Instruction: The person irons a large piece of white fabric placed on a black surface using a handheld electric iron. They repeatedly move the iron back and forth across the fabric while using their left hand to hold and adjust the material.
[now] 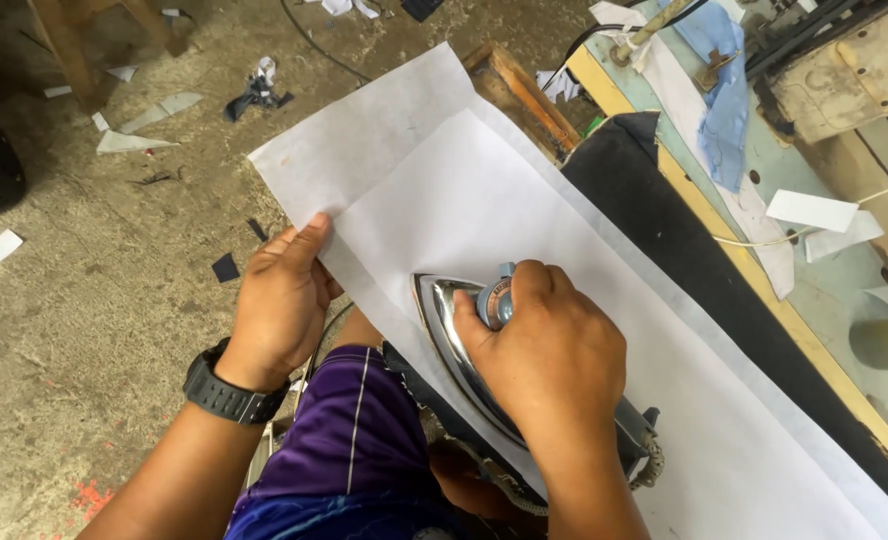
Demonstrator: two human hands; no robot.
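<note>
My right hand [549,355] grips the handle of a metal clothes iron [454,325], whose shiny pointed soleplate rests on a long white sheet of fabric [484,190]. The sheet lies in two layers on a narrow black padded board [644,220]. My left hand [282,300], with a black watch on its wrist, lies flat on the sheet's left edge and holds it down with the thumb on top. My hand covers most of the iron's handle.
A sewing table [814,290] with a pale green top and yellow edge runs along the right, carrying blue cloth [726,90], white scraps and a machine. A wooden frame [524,90] stands behind the board. Fabric scraps litter the concrete floor [94,270] on the left.
</note>
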